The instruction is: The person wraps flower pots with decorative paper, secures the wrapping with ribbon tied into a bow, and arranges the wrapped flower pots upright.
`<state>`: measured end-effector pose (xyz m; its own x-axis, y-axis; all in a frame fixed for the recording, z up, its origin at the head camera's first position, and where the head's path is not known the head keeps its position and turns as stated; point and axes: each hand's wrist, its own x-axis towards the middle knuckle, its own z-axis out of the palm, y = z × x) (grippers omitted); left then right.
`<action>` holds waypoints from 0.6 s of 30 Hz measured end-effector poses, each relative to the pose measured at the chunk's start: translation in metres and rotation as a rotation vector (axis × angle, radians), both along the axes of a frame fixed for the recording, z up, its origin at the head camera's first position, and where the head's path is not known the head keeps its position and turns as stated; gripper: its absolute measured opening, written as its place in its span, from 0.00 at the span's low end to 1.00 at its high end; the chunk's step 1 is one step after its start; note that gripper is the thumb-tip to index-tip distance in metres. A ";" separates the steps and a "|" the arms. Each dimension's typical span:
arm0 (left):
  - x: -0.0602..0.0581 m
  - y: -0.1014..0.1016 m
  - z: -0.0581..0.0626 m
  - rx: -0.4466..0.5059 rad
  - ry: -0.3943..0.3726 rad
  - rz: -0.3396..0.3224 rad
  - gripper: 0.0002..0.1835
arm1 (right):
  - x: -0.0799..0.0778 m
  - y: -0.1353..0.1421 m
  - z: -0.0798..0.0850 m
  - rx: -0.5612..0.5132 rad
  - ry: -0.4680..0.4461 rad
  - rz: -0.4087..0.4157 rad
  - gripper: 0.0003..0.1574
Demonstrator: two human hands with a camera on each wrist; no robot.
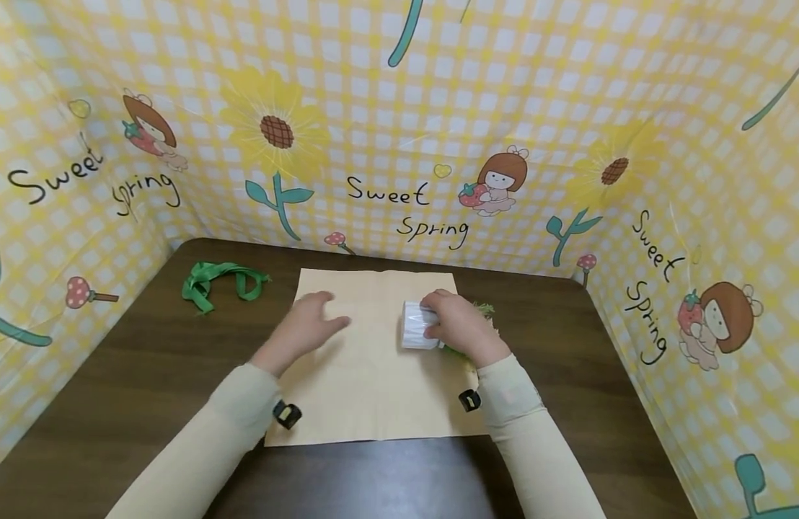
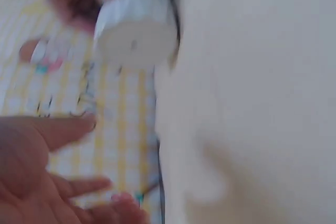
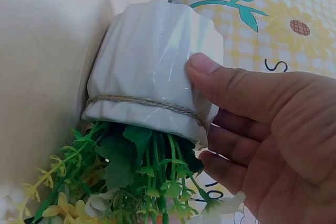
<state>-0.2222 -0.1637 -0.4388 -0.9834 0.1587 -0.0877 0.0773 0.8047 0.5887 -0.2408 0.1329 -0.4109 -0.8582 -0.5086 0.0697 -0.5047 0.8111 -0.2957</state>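
A white ribbed flowerpot (image 3: 152,56) with twine round its rim lies on its side over the right part of a beige paper sheet (image 1: 367,389). Artificial flowers (image 3: 152,177), green, yellow and white, stick out of its mouth toward the right. My right hand (image 1: 461,324) grips the pot, thumb on its wall and the other fingers round behind it. To the left, my left hand (image 1: 308,328) hovers over the sheet, thumb and fingers spread, holding nothing. The pot's flat base (image 2: 136,43) faces it in the left wrist view.
A loose green ribbon (image 1: 221,282) lies at the back left of the dark wooden table (image 1: 133,375). Printed yellow-checked cloth (image 1: 373,144) rises as walls at the back and both sides. The paper sheet has a crease down its middle.
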 end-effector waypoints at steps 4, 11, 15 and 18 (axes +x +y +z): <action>0.013 -0.040 -0.001 -0.075 -0.167 0.111 0.43 | 0.003 0.002 -0.002 -0.020 -0.006 0.001 0.31; 0.020 -0.067 -0.008 0.088 -0.314 0.164 0.46 | 0.003 0.002 -0.005 -0.033 -0.015 0.007 0.31; 0.016 -0.068 -0.013 0.263 -0.363 0.213 0.48 | 0.003 0.003 -0.007 -0.040 -0.011 0.000 0.32; 0.012 -0.069 -0.017 0.319 -0.381 0.229 0.48 | 0.003 0.005 -0.007 -0.040 -0.008 -0.006 0.32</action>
<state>-0.2098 -0.2328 -0.4560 -0.9039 0.0214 -0.4272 -0.3453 0.5529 0.7583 -0.2379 0.1375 -0.4184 -0.8620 -0.5001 0.0830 -0.4971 0.8018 -0.3316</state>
